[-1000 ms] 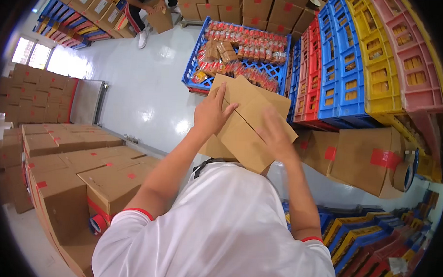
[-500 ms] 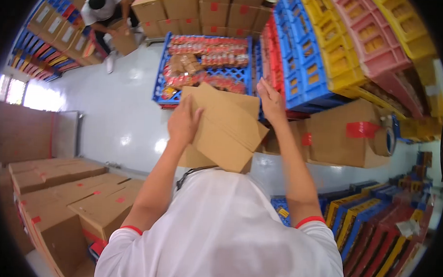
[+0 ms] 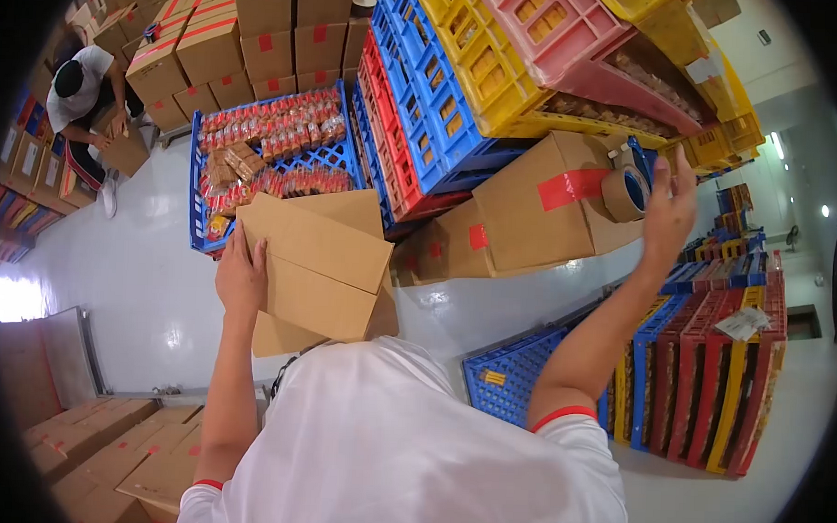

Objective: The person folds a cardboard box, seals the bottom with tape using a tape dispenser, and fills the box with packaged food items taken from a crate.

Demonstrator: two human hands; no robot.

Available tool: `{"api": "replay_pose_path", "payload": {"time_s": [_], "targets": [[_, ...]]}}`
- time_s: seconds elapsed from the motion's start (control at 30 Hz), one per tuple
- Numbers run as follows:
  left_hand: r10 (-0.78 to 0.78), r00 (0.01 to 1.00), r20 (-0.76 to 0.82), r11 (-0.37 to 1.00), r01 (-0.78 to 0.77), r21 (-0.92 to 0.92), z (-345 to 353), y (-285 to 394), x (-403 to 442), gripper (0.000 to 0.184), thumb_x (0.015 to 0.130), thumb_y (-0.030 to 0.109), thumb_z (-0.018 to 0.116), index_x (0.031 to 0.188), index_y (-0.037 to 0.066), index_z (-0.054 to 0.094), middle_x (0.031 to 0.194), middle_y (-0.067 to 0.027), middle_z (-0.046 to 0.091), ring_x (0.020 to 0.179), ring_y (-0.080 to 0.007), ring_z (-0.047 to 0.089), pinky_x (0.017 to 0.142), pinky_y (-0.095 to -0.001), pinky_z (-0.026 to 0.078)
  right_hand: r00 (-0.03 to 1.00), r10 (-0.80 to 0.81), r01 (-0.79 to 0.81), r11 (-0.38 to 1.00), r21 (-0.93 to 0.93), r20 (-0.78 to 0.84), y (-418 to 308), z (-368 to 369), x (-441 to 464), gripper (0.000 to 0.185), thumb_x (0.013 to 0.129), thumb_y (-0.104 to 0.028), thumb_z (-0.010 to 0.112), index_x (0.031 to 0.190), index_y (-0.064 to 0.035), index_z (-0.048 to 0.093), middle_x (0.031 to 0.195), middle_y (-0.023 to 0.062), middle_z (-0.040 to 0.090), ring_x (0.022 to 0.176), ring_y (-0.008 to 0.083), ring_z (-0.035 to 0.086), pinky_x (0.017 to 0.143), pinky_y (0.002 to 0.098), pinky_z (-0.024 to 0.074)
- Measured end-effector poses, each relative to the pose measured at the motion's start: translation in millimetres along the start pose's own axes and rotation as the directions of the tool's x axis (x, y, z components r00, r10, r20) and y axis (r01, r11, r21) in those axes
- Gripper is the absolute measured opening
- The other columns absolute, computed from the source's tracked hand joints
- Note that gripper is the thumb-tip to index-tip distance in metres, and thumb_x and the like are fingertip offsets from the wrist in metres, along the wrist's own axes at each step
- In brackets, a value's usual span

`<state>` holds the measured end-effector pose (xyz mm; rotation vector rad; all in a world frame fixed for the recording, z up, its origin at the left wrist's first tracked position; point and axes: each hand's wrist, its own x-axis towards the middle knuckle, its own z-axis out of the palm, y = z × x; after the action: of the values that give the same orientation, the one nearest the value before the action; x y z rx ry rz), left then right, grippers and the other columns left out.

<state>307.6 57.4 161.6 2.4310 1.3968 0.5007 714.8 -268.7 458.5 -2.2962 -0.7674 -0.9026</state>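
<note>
My left hand (image 3: 242, 276) lies with spread fingers on the left edge of a cardboard box (image 3: 322, 263), whose flaps are folded over on top. Off to the right, my right hand (image 3: 671, 201) is raised with its fingers apart and nothing in it, close to a tape dispenser (image 3: 627, 190) that sits at the end of a taped carton (image 3: 540, 206). Beyond the folded box is a blue crate (image 3: 197, 175) with rows of packaged bread (image 3: 294, 137).
Stacked blue, red, yellow and pink crates (image 3: 434, 87) rise behind the carton. More crates (image 3: 710, 373) stand at right, beside a blue crate (image 3: 503, 357). Cartons (image 3: 121, 454) fill the lower left. A person (image 3: 83, 93) bends over a box at the upper left.
My right hand has moved away from the box, rightward to beside the tape dispenser. My left hand stays on the box. The view has turned to the right.
</note>
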Motion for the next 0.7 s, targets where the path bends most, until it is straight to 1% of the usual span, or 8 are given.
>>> {"api": "replay_pose_path", "payload": {"time_s": [0.1, 0.17, 0.37, 0.4, 0.43, 0.53, 0.63, 0.7], "targets": [[-0.018, 1.0, 0.016, 1.0, 0.019, -0.021, 0.8, 2.3, 0.8, 0.061, 0.103, 0.037, 0.06, 0.154, 0.009, 0.044, 0.138, -0.0168, 0.063, 0.115, -0.0394, 0.065, 0.089, -0.0469, 0.056, 0.987, -0.027, 0.059, 0.977, -0.203, 0.156, 114.5, 5.5, 28.2, 0.062, 0.098, -0.037, 0.069, 0.141, 0.0053, 0.058, 0.127, 0.0214, 0.069, 0.11, 0.0294, 0.067, 0.094, 0.0384, 0.0505], [0.033, 0.999, -0.041, 0.999, -0.035, -0.037, 7.4, -4.7, 0.3, 0.06, 0.102, 0.037, 0.061, 0.152, 0.007, 0.046, 0.137, -0.0187, 0.063, 0.115, -0.0398, 0.065, 0.09, -0.0468, 0.055, 0.778, 0.32, -0.262, 0.947, -0.184, 0.54, 124.3, 12.9, 32.9, 0.06, 0.092, -0.034, 0.073, 0.136, 0.0062, 0.061, 0.124, 0.0259, 0.069, 0.111, 0.0381, 0.068, 0.096, 0.0422, 0.0499], [0.027, 0.998, -0.052, 0.997, -0.03, -0.07, 4.9, -8.5, 1.1, 0.056, 0.099, 0.035, 0.065, 0.142, 0.0, 0.054, 0.13, -0.0221, 0.066, 0.113, -0.0396, 0.066, 0.093, -0.0467, 0.054, 0.896, -0.067, 0.169, 0.966, -0.198, 0.44, 197.1, 40.9, 29.1, 0.05, 0.082, -0.018, 0.073, 0.125, 0.0053, 0.062, 0.11, 0.022, 0.073, 0.098, 0.033, 0.071, 0.085, 0.0424, 0.0536], [-0.007, 0.998, -0.063, 0.999, 0.003, -0.052, 0.9, -7.0, 0.9, 0.056, 0.099, 0.035, 0.065, 0.142, 0.0, 0.054, 0.13, -0.0221, 0.066, 0.113, -0.0396, 0.066, 0.093, -0.0467, 0.054, 0.883, 0.163, -0.125, 0.985, -0.116, 0.439, 164.6, 26.7, 18.5, 0.052, 0.083, -0.014, 0.071, 0.131, 0.0027, 0.058, 0.101, 0.0155, 0.071, 0.092, 0.0262, 0.07, 0.079, 0.0395, 0.0542], [-0.013, 0.999, -0.034, 0.998, 0.011, -0.07, -1.9, -5.1, 0.3, 0.057, 0.1, 0.036, 0.065, 0.143, 0.0, 0.053, 0.131, -0.0218, 0.065, 0.114, -0.0394, 0.065, 0.094, -0.0467, 0.054, 0.824, 0.329, -0.421, 0.9, 0.11, 0.461, 115.9, 10.2, 1.0, 0.047, 0.087, -0.007, 0.067, 0.132, 0.0002, 0.056, 0.099, 0.0109, 0.068, 0.087, 0.0191, 0.066, 0.075, 0.0343, 0.0531], [-0.031, 0.999, -0.013, 0.998, 0.03, -0.057, 0.5, -6.7, -2.1, 0.058, 0.101, 0.037, 0.063, 0.144, 0.0, 0.051, 0.134, -0.0213, 0.063, 0.115, -0.0394, 0.064, 0.094, -0.0468, 0.054, 0.91, 0.336, -0.414, 0.727, 0.548, 0.241, 54.3, 1.0, -61.4, 0.056, 0.089, -0.001, 0.065, 0.143, 0.0016, 0.05, 0.112, 0.0121, 0.066, 0.094, 0.0204, 0.066, 0.087, 0.0352, 0.0542], [-0.02, 0.997, 0.076, 1.0, 0.019, 0.005, -1.0, -9.3, -2.3, 0.071, 0.102, 0.046, 0.058, 0.152, -0.002, 0.042, 0.145, -0.0229, 0.056, 0.121, -0.0389, 0.061, 0.097, -0.0454, 0.052, 0.815, 0.177, -0.579, 0.205, 0.789, 0.552, -0.5, 28.8, -139.7, 0.078, 0.081, -0.01, 0.072, 0.152, 0.0019, 0.042, 0.134, 0.0205, 0.062, 0.125, 0.0351, 0.063, 0.104, 0.0478, 0.0539], [0.131, 0.991, -0.006, 0.975, -0.128, 0.184, -2.2, -5.4, -4.7, 0.083, 0.1, 0.053, 0.057, 0.153, -0.007, 0.037, 0.151, -0.0232, 0.049, 0.128, -0.0368, 0.057, 0.103, -0.045, 0.048, 0.661, 0.057, -0.75, 0.091, 0.656, 0.748, -79.4, 66.9, -189.9, 0.083, 0.078, -0.017, 0.076, 0.151, 0.0033, 0.042, 0.133, 0.0202, 0.062, 0.124, 0.0342, 0.063, 0.105, 0.0478, 0.0532]]}}
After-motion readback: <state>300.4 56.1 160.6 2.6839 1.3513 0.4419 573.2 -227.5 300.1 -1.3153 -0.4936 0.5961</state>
